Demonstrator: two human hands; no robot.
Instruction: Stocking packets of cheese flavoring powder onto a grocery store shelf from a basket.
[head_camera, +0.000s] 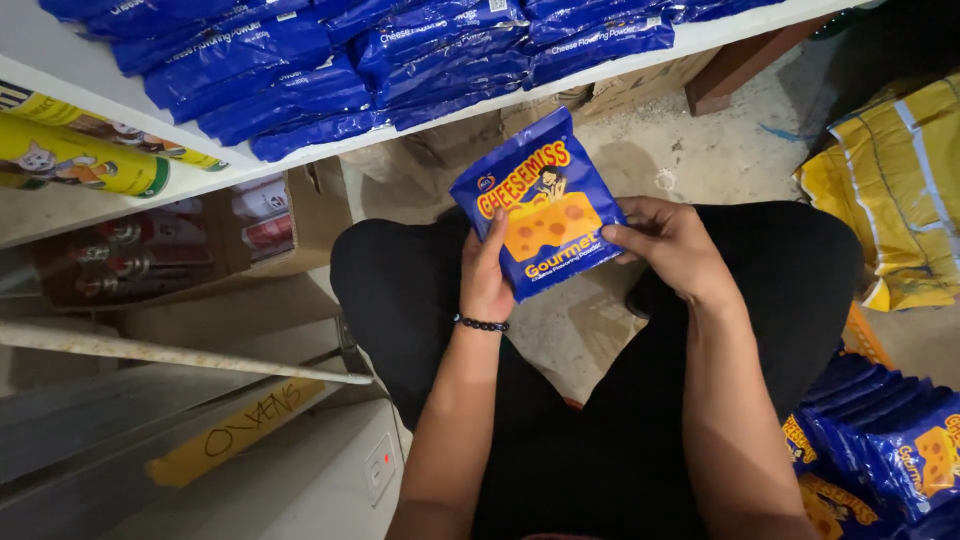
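Note:
I hold a blue powder packet (537, 205) with a yellow cheese picture in both hands, above my knees in black trousers. My left hand (486, 275), with a black bead bracelet at the wrist, grips its lower left edge. My right hand (668, 245) pinches its right edge. The packet faces me, tilted a little to the left. On the white shelf (130, 100) just beyond it lie several stacked blue packets (340, 60) of the same kind.
More blue packets (880, 450) lie in a pile at the lower right. A yellow sack (900, 190) sits on the concrete floor at the right. Cardboard boxes with cans (200, 240) stand under the shelf; yellow tubes (70, 150) lie at the left.

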